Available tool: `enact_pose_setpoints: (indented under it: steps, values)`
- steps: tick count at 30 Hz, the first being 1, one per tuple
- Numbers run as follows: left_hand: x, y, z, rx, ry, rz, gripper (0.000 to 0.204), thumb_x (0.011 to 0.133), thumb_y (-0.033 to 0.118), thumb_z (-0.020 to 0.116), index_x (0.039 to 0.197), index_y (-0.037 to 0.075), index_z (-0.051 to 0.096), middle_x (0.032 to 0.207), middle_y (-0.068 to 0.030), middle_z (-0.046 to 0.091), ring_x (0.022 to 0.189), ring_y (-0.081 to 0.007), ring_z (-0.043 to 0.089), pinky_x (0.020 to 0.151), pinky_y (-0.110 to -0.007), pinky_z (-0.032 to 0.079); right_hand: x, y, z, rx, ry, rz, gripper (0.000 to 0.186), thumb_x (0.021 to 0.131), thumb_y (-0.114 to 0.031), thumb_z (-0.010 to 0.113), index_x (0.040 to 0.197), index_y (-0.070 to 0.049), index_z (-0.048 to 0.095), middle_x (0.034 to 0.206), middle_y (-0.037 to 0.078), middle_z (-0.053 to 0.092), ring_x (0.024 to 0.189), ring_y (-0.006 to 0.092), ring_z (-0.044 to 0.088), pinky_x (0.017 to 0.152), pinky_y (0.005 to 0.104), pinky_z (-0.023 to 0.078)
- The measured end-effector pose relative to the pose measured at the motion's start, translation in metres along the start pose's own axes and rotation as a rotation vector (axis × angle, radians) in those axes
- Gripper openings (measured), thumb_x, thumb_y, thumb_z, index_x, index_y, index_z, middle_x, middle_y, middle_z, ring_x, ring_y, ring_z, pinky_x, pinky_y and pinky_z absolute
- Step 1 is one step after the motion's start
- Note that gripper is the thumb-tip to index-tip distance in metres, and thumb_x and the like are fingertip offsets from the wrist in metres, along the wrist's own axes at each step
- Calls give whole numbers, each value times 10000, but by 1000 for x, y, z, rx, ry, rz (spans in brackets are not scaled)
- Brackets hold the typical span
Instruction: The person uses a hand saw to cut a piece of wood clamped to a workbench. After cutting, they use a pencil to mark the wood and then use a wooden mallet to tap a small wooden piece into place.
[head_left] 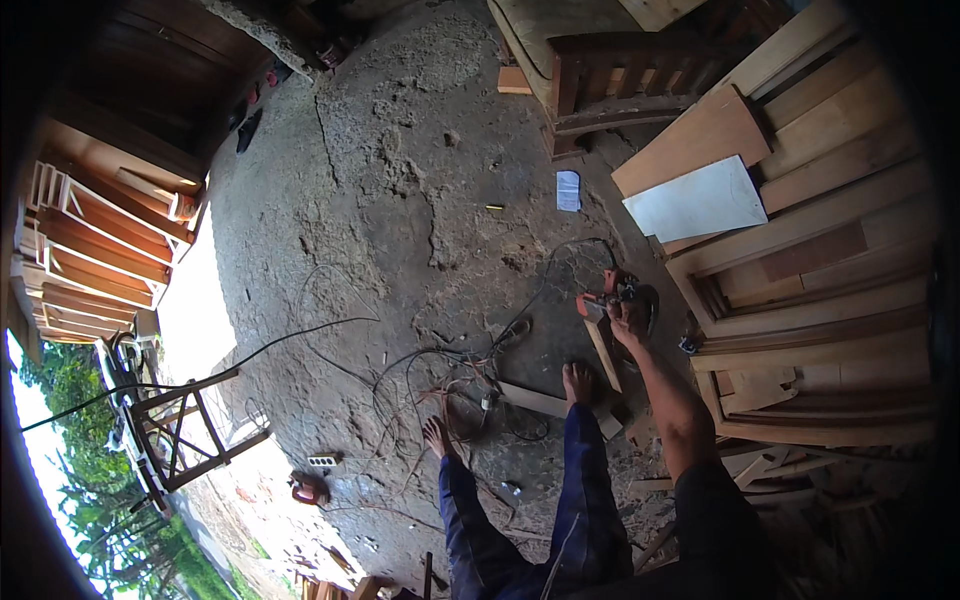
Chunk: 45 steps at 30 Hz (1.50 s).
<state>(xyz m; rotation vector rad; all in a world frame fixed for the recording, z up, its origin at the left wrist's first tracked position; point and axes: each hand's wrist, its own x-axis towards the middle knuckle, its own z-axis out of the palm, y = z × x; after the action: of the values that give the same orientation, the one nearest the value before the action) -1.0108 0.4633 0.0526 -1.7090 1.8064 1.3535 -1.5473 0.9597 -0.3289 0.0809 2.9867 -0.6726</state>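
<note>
My right arm reaches forward, and my right hand (628,326) is closed round a red corded power tool (592,303). The tool is low over the floor, right of my feet; its exact kind is hard to make out. A narrow wooden strip (603,356) extends from just under the tool back toward my right foot. Behind the tool, a black cable (552,262) curves away across the floor. My left hand is out of the picture.
Tangled cables (450,395) lie around my bare feet, beside a flat board (533,399). Wooden frames (810,300) and a white panel (697,200) stand to the right. A wooden bench (625,80) is ahead. On the left are a power strip (323,460) and another red tool (308,488).
</note>
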Motion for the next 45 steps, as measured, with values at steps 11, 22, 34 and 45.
enact_pose_setpoints:
  steps: [11, 22, 34, 45]
  values:
    - [-98, -37, 95, -39, 99, -154, 167, 951, 130, 632, 824, 44, 564, 632, -81, 647, 504, -149, 591, 448, -287, 461, 129, 112, 50, -51, -123, -177, 382, 965, -446, 595, 870, -80, 644, 847, 191, 614, 839, 394, 643, 686, 468, 506]
    - [-188, -75, 126, -74, 150, -291, 181, 959, 94, 608, 840, 70, 474, 608, -104, 619, 477, -182, 593, 428, -304, 464, 179, 106, 40, 282, -421, -24, 530, 969, -513, 604, 896, 11, 641, 825, 239, 655, 787, 426, 642, 679, 457, 479]
    - [-62, 81, 204, -92, -151, -331, 198, 880, 165, 721, 989, 12, 658, 832, -53, 712, 666, -123, 649, 578, -286, 500, 238, 212, 66, 11, -446, 116, 654, 974, -614, 507, 939, 25, 642, 715, 180, 570, 692, 360, 570, 699, 481, 436]
    - [-22, 59, 285, -255, -72, -209, 416, 950, 397, 686, 841, -3, 720, 737, -57, 714, 671, -133, 662, 624, -299, 507, 89, -86, 68, 105, -338, -617, 342, 1039, -228, 571, 1328, -46, 558, 1197, 195, 605, 1096, 390, 607, 945, 473, 499]
